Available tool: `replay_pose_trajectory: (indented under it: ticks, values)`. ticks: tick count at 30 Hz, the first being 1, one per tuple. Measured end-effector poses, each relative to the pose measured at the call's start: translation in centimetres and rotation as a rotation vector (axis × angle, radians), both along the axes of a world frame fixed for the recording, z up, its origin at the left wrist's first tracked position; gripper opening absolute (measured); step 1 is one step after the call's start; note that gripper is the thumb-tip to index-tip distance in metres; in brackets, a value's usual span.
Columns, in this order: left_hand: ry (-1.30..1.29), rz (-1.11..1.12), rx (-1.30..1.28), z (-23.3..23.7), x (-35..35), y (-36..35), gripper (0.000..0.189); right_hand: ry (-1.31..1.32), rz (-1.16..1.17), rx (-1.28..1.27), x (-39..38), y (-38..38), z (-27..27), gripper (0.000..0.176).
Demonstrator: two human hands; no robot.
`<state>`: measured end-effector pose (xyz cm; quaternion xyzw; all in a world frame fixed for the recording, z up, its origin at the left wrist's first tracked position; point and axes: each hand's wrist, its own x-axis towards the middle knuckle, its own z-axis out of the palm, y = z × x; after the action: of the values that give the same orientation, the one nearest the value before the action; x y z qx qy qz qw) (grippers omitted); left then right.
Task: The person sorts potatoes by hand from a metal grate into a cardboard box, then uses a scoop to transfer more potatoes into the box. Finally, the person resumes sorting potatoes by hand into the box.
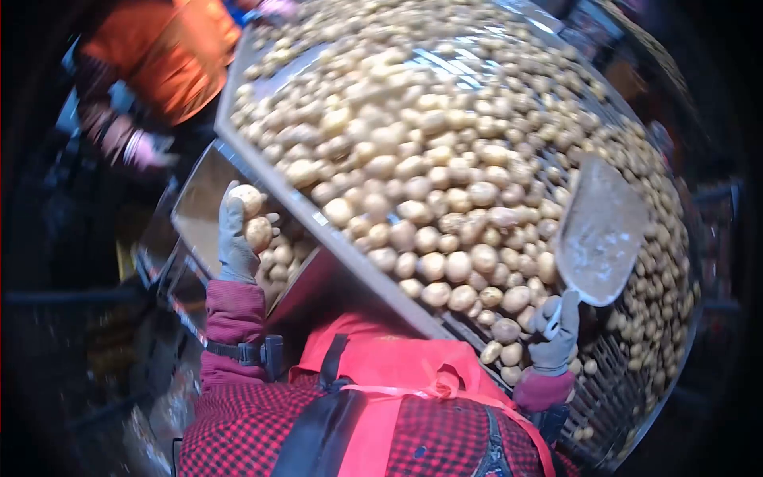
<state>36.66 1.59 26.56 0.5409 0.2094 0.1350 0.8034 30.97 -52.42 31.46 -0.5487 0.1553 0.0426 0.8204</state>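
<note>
My left hand, in a grey glove, has its fingers curled round two potatoes above a metal bin. More potatoes lie in that bin below the hand. My right hand, gloved as well, is closed on the handle of a metal scoop. The broad blade of the scoop rests against the heap of potatoes spread over the big metal sorting table.
The table's raised metal edge runs between the bin and the heap. Slatted grating shows at the lower right. At the upper left stands a person in an orange apron, a gloved hand near the bin.
</note>
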Motion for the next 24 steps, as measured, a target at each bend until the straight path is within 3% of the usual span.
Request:
replay_pose_trajectory:
  ticks: [1,2,3,4,6,7,9,12,14,15,16,17,19,20,22,24]
  values:
    - [0.032,0.134,-0.012,-0.9,-2.8,2.4,0.052,-0.113,0.041,-0.093,0.5,-0.2,-1.1,0.022]
    - [0.062,0.287,-0.023,-3.3,-5.8,5.3,0.053,-0.177,0.083,-0.084,1.2,-1.0,-2.5,0.029]
    - [0.013,0.378,0.033,-8.9,-9.5,10.8,0.049,-0.24,0.125,-0.074,1.8,-1.9,-4.1,0.044]
    - [0.082,0.569,0.161,-7.6,-11.7,10.5,0.042,-0.229,0.143,0.02,2.2,-3.0,-5.4,0.058]
    - [0.177,0.639,0.091,-5.3,-16.3,10.8,0.048,-0.185,-0.005,-0.305,2.9,-2.1,-6.0,0.06]
    - [0.205,0.661,0.048,-7.7,-19.7,13.8,0.048,-0.139,-0.076,-0.463,3.3,-1.6,-6.3,0.061]
    - [0.25,0.813,0.11,-7.1,-22.9,13.9,0.046,-0.14,0.065,-0.378,3.5,-2.1,-6.0,0.067]
    - [0.33,0.958,0.119,-9.5,-27.2,15.6,0.039,-0.082,0.034,-0.401,4.0,-0.5,-5.0,0.068]
    - [0.315,0.863,0.155,-12.0,-29.4,17.4,0.031,-0.084,0.082,-0.367,4.0,-0.2,-5.6,0.06]
    - [0.251,0.701,0.187,-14.4,-31.4,19.5,0.027,-0.083,0.086,-0.329,4.1,0.5,-5.3,0.053]
    - [0.229,0.673,0.211,-16.3,-31.2,21.0,0.018,-0.051,0.119,-0.162,4.1,0.8,-4.8,0.042]
    - [0.293,0.639,0.392,-18.0,-30.8,22.1,0.025,-0.008,0.145,0.0,4.2,1.0,-4.5,0.033]
    - [0.434,0.602,0.763,-18.7,-28.0,22.5,0.06,0.11,0.034,0.187,4.8,1.8,-3.0,0.022]
    - [0.549,0.605,0.671,-14.6,-23.9,19.9,0.075,0.196,-0.163,0.094,4.4,3.7,-2.0,0.025]
    - [0.638,0.542,0.886,-10.0,-18.2,17.0,0.071,0.146,-0.157,-0.164,3.1,4.7,0.0,0.029]
    - [0.202,0.456,0.987,-8.9,-11.6,14.6,0.067,0.114,-0.172,-0.294,1.9,3.7,0.3,0.029]
